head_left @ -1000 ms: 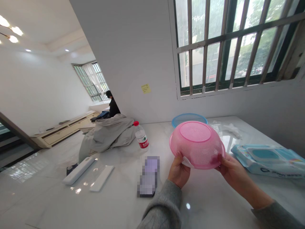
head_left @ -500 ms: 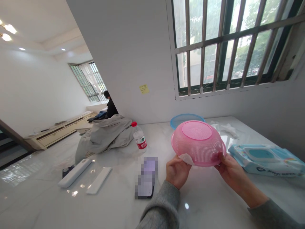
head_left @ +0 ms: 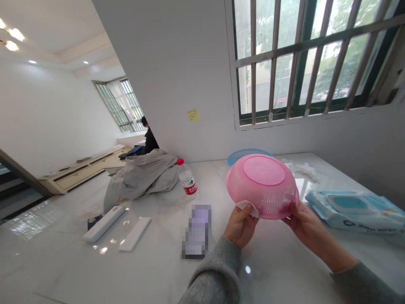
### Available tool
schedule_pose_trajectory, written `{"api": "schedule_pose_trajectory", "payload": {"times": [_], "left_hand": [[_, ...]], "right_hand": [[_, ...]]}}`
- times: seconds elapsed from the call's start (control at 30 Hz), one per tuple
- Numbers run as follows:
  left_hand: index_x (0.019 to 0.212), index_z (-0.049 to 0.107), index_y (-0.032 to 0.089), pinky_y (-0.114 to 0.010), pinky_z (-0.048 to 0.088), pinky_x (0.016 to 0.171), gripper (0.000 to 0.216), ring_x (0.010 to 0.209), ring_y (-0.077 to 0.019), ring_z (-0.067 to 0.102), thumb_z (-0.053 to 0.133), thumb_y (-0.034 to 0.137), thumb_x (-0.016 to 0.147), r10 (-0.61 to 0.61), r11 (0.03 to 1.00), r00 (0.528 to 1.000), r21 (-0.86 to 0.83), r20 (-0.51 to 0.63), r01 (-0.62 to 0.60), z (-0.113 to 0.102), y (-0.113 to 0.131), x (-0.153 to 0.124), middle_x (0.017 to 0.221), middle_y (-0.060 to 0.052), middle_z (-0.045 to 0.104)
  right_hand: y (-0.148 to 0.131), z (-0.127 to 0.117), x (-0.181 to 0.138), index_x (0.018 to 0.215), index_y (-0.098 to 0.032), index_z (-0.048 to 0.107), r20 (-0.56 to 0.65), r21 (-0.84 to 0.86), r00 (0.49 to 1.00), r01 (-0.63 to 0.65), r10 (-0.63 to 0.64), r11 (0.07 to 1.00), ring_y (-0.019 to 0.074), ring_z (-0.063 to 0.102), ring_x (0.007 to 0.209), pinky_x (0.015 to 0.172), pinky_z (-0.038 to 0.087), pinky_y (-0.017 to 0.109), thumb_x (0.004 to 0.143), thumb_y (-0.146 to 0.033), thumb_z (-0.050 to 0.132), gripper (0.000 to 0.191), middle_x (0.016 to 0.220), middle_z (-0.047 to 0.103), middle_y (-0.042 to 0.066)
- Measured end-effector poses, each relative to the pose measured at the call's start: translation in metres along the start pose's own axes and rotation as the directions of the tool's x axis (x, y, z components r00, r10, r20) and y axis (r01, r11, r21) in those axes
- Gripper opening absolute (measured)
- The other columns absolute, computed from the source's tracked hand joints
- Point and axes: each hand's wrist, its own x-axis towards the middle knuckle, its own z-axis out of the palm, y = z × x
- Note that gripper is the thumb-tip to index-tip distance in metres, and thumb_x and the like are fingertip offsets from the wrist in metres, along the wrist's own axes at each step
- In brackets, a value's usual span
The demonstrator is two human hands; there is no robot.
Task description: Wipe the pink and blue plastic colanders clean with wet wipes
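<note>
A pink mesh basket [head_left: 264, 185] is held upside down above the white marble table [head_left: 158, 270], its flat base tilted up toward me. My right hand [head_left: 303, 226] grips its near right rim with the fingers curled under. My left hand [head_left: 240, 223] is closed on a small white wipe [head_left: 248, 207] and presses it against the basket's near left rim. Behind the pink basket lies a blue basket [head_left: 240, 155], mostly hidden.
A pack of wet wipes [head_left: 354, 207] lies at the right, crumpled plastic [head_left: 303, 169] behind it. A phone [head_left: 196, 231], two white bars [head_left: 104, 218], a water bottle [head_left: 187, 178] and a grey jacket [head_left: 142, 177] are to the left. A person [head_left: 149, 137] sits far back.
The basket has tipped so that its base faces me more. My left hand has slid the wipe a little along the rim. The view shifted slightly.
</note>
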Motion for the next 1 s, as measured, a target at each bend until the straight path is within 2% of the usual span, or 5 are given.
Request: {"api": "schedule_pose_trajectory", "payload": {"times": [0.2, 0.43, 0.7, 0.83, 1.0], "left_hand": [[0.111, 0.078, 0.019, -0.040, 0.048, 0.111, 0.040, 0.121, -0.0247, 0.069, 0.093, 0.033, 0.076, 0.013, 1.000, 0.999, 0.009, 0.030, -0.013, -0.003, -0.001, -0.001, 0.123, -0.008, 0.079], [0.121, 0.077, 0.017, -0.049, 0.032, 0.128, 0.053, 0.149, -0.0351, 0.048, 0.089, 0.048, 0.079, 0.016, 0.999, 0.995, 0.028, 0.095, -0.018, 0.001, -0.002, -0.003, 0.144, -0.013, 0.070], [0.127, 0.074, 0.015, -0.052, 0.037, 0.123, 0.056, 0.140, -0.0372, 0.057, 0.089, 0.041, 0.079, 0.020, 0.995, 0.986, 0.092, 0.163, -0.036, -0.002, -0.003, -0.005, 0.137, -0.015, 0.073], [0.128, 0.074, 0.014, -0.053, 0.041, 0.119, 0.063, 0.138, -0.0399, 0.058, 0.089, 0.048, 0.078, 0.000, 0.989, 0.977, 0.141, 0.213, -0.031, 0.000, -0.004, -0.006, 0.139, -0.017, 0.071], [0.110, 0.080, 0.017, -0.050, 0.046, 0.113, 0.054, 0.124, -0.0363, 0.066, 0.094, 0.049, 0.070, 0.018, 0.981, 0.991, 0.189, 0.129, -0.043, -0.003, -0.009, -0.003, 0.121, -0.013, 0.078]], "right_hand": [[0.007, 0.002, -0.003, 0.113, -0.030, 0.078, 0.030, -0.044, 0.998, -0.057, 0.058, 0.997, 0.0193, 0.074, 0.085, 0.081, 0.064, 0.034, 0.077, -0.053, 0.092, 0.045, 0.102, 0.082, 0.002], [0.011, 0.006, -0.005, 0.108, -0.028, 0.077, 0.034, -0.065, 0.995, -0.096, 0.099, 0.993, 0.0219, 0.075, 0.085, 0.081, 0.062, 0.036, 0.078, -0.056, 0.090, 0.043, 0.100, 0.082, 0.004], [0.006, 0.012, -0.008, 0.108, -0.026, 0.079, 0.041, -0.047, 0.996, -0.075, 0.077, 0.996, 0.0218, 0.075, 0.084, 0.081, 0.064, 0.036, 0.076, -0.052, 0.093, 0.044, 0.098, 0.082, 0.004], [0.004, 0.011, -0.008, 0.111, -0.027, 0.079, 0.038, -0.023, 0.998, -0.056, 0.057, 0.998, 0.0211, 0.075, 0.084, 0.081, 0.065, 0.035, 0.075, -0.051, 0.094, 0.046, 0.102, 0.082, 0.005], [0.003, 0.006, -0.005, 0.112, -0.028, 0.079, 0.023, 0.006, 1.000, -0.019, 0.019, 1.000, 0.0197, 0.075, 0.085, 0.081, 0.066, 0.031, 0.077, -0.047, 0.093, 0.043, 0.104, 0.082, 0.003]]}}
